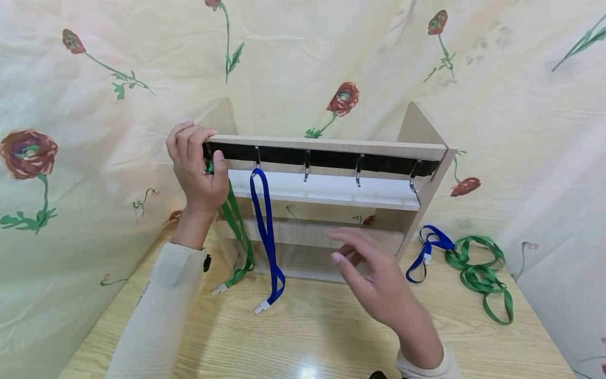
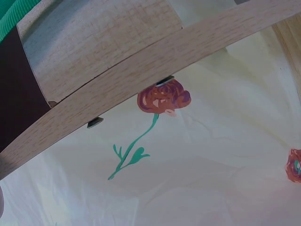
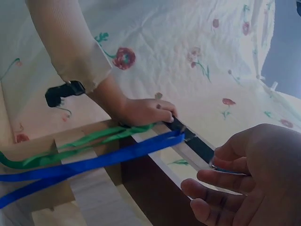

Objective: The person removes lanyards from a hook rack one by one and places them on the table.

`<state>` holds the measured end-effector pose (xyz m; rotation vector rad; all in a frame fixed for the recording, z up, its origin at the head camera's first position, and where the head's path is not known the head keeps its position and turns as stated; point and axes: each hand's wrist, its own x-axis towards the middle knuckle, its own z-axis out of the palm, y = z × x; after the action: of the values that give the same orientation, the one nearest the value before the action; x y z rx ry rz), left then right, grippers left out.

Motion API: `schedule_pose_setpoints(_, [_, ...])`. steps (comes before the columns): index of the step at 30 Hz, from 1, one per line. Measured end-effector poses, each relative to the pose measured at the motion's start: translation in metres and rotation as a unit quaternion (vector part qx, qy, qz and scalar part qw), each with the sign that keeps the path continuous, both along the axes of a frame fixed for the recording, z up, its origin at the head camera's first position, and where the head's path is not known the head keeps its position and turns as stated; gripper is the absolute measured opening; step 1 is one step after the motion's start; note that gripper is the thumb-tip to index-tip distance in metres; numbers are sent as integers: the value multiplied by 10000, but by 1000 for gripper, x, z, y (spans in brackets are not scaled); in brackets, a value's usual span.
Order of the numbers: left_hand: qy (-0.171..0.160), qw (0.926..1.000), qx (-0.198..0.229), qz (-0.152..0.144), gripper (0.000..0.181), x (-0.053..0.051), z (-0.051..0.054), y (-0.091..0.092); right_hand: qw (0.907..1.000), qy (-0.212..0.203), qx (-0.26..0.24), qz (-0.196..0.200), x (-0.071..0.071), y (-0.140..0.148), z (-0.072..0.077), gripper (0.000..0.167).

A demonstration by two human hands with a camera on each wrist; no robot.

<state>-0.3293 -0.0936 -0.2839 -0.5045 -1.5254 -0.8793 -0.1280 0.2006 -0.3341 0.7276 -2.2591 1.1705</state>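
Note:
My left hand (image 1: pixel 201 168) grips the upper left corner of a light wood shelf (image 1: pixel 326 141), fingers over the top edge and thumb in front. From under that hand hangs a green lanyard (image 1: pixel 236 226); its upper end is partly hidden. Beside it, a blue lanyard (image 1: pixel 266 226) is looped over a metal hook (image 1: pixel 258 152) on the black strip (image 1: pixel 331 156), its white clip near the table. My right hand (image 1: pixel 374 273) is in front of the shelf, fingers loosely bent and holding nothing. The right wrist view also shows both hanging lanyards.
Three bare hooks, among them the middle hook (image 1: pixel 306 164), line the strip's right part. On the wooden table (image 1: pixel 307 337), right of the shelf, lie a blue lanyard (image 1: pixel 440 241) and coiled green lanyards (image 1: pixel 483 279). Flower-patterned cloth (image 1: pixel 293 63) hangs behind.

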Motion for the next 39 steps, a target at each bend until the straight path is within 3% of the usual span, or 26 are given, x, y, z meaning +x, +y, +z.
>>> schedule_pose_setpoints(9, [-53,9999,-30,83,47,1,0,-1,9986,-189,79,478,-5,-21,-10,50])
schedule_pose_setpoints(14, [-54,9999,-45,90,47,2,0,-2,9967,-543,142,589,-6,-34,-12,53])
schedule_pose_setpoints(22, [-52,9999,-122,101,47,1,-2,0,9931,-813,-305,785,-19,-49,-19,49])
schedule_pose_setpoints(29, [6,10000,-89,40,46,1,0,1,9828,-1396,-619,1034,-37,-65,-30,52])
schedule_pose_setpoints(39, [-52,9999,-106,115,47,1,0,-1,9587,-2032,-1374,1444,-54,-96,-33,62])
